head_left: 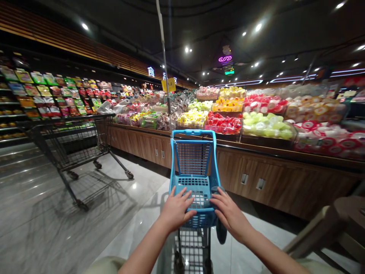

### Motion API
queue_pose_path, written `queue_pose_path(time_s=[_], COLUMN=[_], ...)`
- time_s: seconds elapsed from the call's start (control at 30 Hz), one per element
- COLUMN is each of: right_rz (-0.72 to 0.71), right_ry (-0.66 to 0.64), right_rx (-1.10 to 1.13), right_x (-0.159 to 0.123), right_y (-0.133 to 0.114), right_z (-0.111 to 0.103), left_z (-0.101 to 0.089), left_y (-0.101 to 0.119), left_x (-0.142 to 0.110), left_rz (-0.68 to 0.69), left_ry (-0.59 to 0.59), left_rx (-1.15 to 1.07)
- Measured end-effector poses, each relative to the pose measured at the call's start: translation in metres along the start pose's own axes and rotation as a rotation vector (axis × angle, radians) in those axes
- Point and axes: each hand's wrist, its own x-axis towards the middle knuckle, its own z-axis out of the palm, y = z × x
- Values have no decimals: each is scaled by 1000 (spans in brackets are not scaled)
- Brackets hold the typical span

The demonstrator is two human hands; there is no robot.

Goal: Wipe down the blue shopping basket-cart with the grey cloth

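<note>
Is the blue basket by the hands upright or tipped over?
Upright: the blue basket sits above the lower rack, with its open top facing up.

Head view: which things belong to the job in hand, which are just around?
In use: left hand and right hand, both at the near end of the blue basket cart.
Just around: black cart at left, wooden display counter, red wrapped goods, yellow sign.

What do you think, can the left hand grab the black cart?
Probably not from here: the left hand is over the blue basket, and the black cart stands off to the left, across the floor. Nothing seems in the way; it just looks too far.
</note>
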Motion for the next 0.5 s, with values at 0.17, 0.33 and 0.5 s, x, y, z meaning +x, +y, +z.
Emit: queue_pose_path(time_s=[0.17, 0.33, 0.5], right_rz=[-42, -110, -245], right_ry=[-84, -146, -211], right_rx=[-13, 3, 45], right_x=[26, 56, 76], right_y=[25, 46, 42], right_z=[-12, -22, -22], left_z=[-6, -4, -5], left_y=[11, 18, 14], left_x=[-4, -2, -7], left_rz=[48, 43, 45], left_ry=[-26, -10, 4], left_rx=[-85, -111, -96])
